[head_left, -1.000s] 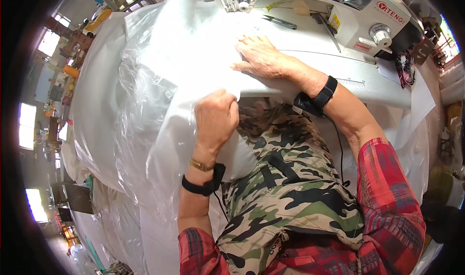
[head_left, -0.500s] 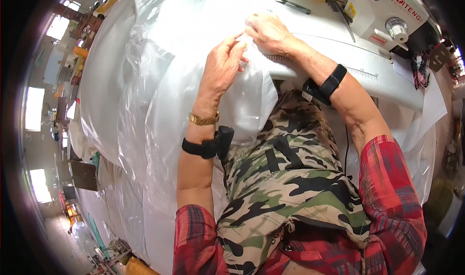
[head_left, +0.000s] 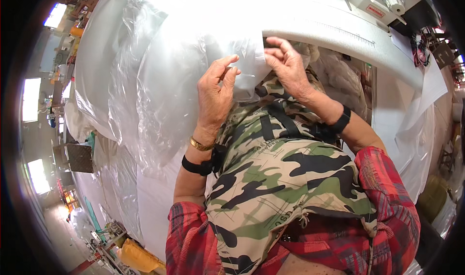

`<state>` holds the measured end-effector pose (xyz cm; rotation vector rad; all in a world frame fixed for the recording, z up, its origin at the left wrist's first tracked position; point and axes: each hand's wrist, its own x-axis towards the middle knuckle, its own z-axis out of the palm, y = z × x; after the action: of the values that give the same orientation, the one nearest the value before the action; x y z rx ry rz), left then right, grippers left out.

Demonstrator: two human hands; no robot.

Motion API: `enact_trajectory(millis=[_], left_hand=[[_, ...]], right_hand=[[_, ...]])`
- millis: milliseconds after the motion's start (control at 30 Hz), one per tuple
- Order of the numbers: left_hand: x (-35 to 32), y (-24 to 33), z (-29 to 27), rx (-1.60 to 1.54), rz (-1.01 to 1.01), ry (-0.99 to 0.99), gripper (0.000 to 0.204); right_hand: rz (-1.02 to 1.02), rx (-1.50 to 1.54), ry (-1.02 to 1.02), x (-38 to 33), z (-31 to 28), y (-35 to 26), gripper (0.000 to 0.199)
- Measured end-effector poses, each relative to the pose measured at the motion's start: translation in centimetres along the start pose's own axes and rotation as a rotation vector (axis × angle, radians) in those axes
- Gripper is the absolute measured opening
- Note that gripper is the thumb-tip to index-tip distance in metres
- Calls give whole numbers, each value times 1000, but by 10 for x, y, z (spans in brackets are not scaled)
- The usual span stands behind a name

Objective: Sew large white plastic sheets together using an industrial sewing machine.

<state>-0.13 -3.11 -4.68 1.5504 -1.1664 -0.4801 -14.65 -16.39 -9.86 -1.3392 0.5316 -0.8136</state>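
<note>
- The left hand (head_left: 215,93) sits just left of centre in the upper half of the frame, fingers bent and drawn together, its fingertips (head_left: 231,61) nipping the clear plastic sheet (head_left: 164,81) at its near edge.
- The right hand (head_left: 286,67) is just to the right of it, near but not touching; its thumb and forefinger pinch the same edge at a small corner flap of the sheet, the other fingers curled loosely.
- The pinched edge lies between the two hands, right above the camouflage apron (head_left: 271,178) on the person's lap, so both hands are about equally near it.
- From that edge the sheet runs up and to the left: its bulk lies crumpled across the upper left of the frame, draped over the white table (head_left: 339,33) and hanging down the left side.
- The long run of the edge appears to go roughly left to right, following the table's front rim.
- Beyond the hands, at the top right, stands a white sewing machine (head_left: 387,4), well apart from the fingers.
- Each wrist carries a black band; the left also has a gold bracelet (head_left: 201,144).
</note>
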Motion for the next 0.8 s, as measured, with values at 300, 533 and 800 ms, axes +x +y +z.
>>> enact_trajectory(millis=[300, 533, 800], left_hand=[[-27, 14, 5, 517, 247, -113, 27], [-42, 12, 1, 704, 188, -194, 19], [-53, 43, -5, 192, 59, -57, 48]], right_hand=[[248, 106, -336, -24, -18, 14, 35], [153, 9, -351, -37, 0, -1, 30], [209, -41, -409, -48, 3, -34, 29]])
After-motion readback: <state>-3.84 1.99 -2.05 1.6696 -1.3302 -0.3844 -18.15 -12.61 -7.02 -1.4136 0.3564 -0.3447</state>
